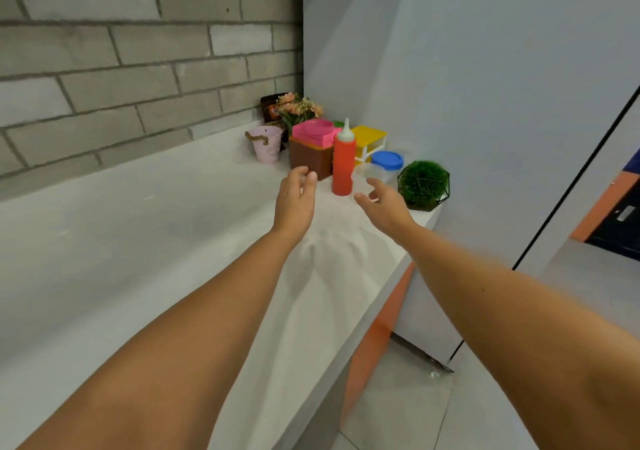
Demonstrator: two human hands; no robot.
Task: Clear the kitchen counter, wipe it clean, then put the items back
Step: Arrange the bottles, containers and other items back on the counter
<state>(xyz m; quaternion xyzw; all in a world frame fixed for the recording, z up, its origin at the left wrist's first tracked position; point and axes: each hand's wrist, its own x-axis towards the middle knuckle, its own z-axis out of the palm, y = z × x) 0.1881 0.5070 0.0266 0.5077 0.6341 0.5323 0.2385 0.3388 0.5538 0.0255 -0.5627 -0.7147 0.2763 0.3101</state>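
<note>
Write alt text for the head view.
The left hand and right hand, both open, reach toward a red squeeze bottle on a white counter, with a pink bucket, blue-lidded tub and caged green plant nearby.

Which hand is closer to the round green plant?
Right. The right hand is just left of the round green plant; the left hand is farther left, past the red bottle.

Grey brick wall [121, 51] at left, plain white wall [485, 85] on right, tiled floor [398, 408] below
</note>
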